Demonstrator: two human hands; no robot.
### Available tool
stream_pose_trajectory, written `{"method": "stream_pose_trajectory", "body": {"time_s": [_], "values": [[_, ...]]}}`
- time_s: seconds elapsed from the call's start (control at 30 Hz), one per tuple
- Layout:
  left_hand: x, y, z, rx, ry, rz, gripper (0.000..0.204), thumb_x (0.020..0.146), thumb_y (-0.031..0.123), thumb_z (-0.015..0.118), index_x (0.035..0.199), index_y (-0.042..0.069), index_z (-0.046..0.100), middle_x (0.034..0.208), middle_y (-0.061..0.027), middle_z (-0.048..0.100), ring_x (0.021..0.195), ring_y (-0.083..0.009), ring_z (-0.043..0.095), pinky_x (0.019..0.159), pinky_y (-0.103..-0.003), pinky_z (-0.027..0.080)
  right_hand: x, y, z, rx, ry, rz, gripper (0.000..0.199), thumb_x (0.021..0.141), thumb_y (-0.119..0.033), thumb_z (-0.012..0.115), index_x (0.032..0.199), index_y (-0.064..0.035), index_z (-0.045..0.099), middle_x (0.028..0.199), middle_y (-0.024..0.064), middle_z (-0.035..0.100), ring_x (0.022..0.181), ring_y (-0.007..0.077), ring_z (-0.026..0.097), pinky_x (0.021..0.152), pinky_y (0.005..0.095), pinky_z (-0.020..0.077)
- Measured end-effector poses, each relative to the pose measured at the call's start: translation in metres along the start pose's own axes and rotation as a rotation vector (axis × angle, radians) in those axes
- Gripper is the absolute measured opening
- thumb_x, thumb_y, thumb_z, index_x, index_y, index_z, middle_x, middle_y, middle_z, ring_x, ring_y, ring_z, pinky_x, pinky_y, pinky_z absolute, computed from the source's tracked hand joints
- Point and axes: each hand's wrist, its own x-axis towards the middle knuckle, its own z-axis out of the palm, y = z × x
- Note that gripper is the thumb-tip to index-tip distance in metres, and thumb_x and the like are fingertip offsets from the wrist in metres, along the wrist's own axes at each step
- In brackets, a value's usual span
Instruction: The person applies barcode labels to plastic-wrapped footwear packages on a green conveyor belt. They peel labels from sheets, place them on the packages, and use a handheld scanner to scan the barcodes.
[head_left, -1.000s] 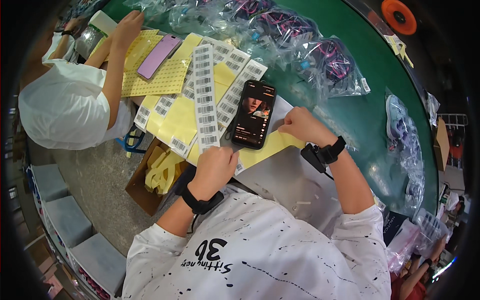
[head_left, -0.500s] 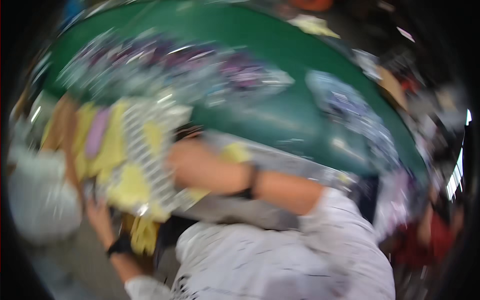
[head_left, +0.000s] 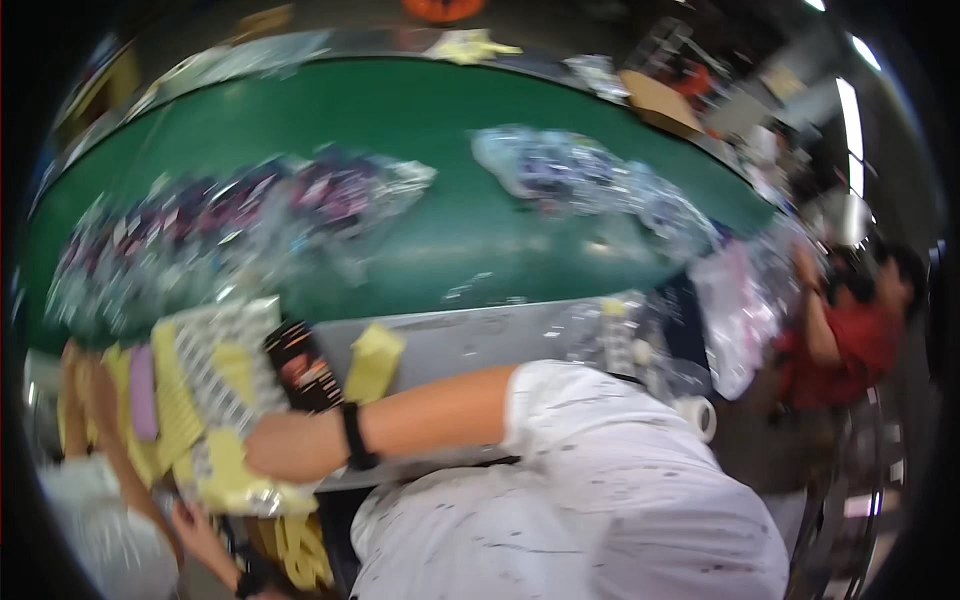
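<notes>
My right hand point(head_left: 290, 447) is over the label sheets point(head_left: 222, 372), the phone point(head_left: 303, 367) just beyond it; my left hand point(head_left: 195, 530) is nearer me, beside the sheets. Blur hides whether either grips anything.

A packing workshop or factory floor: a long, smooth green work surface point(head_left: 420, 115) spans the scene, bearing clear plastic bags of purple-and-pink goods point(head_left: 325, 195) at left. White-and-grey printed label sheets point(head_left: 255, 325) lie near left. A brown cardboard box point(head_left: 660, 103) sits far right; rightward are a red-shirted worker point(head_left: 868, 345) and white tube lights point(head_left: 850, 130).
</notes>
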Motion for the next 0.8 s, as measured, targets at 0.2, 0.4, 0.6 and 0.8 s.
{"method": "stream_pose_trajectory", "body": {"time_s": [0.2, 0.4, 0.6, 0.8], "values": [[-0.024, 0.051, -0.012, 0.136, 0.140, 0.169, 0.040, 0.080, 0.011, 0.073, 0.115, -0.003, 0.061, 0.108, -0.0186, 0.065, 0.098, -0.0309, 0.062, 0.087, -0.037, 0.048, 0.023, -0.015, 0.009, 0.074, -0.083, -0.019, 0.014, 0.075, -0.010, 0.066, 0.081, 0.0002, 0.059, 0.082, 0.0164, 0.059, 0.079, 0.0366, 0.062, 0.070, 0.0448, 0.0510], [-0.024, 0.058, -0.027, 0.192, 0.182, 0.173, 0.039, 0.081, 0.017, 0.073, 0.111, -0.005, 0.061, 0.098, -0.0194, 0.064, 0.087, -0.0320, 0.062, 0.079, -0.038, 0.048, 0.045, -0.029, 0.022, 0.089, -0.100, -0.134, 0.009, 0.076, -0.006, 0.063, 0.079, -0.0004, 0.057, 0.075, 0.0138, 0.058, 0.072, 0.0347, 0.062, 0.065, 0.0439, 0.0505], [-0.019, 0.074, -0.017, 0.139, 0.049, 0.063, 0.032, 0.085, 0.015, 0.067, 0.109, -0.006, 0.063, 0.105, -0.0200, 0.067, 0.095, -0.0295, 0.064, 0.086, -0.037, 0.048, 0.060, -0.020, 0.054, 0.106, -0.033, -0.153, 0.008, 0.066, -0.012, 0.068, 0.067, -0.0036, 0.066, 0.065, 0.0191, 0.063, 0.065, 0.0375, 0.065, 0.058, 0.0452, 0.0525], [-0.007, 0.035, -0.019, 0.077, 0.126, 0.105, 0.033, 0.094, 0.022, 0.063, 0.107, -0.009, 0.061, 0.098, -0.0139, 0.067, 0.087, -0.0218, 0.064, 0.076, -0.033, 0.051, 0.081, -0.029, 0.065, 0.067, -0.076, -0.197, 0.011, 0.065, -0.011, 0.066, 0.070, -0.0008, 0.068, 0.065, 0.0186, 0.065, 0.067, 0.0376, 0.067, 0.059, 0.0446, 0.0535]]}}
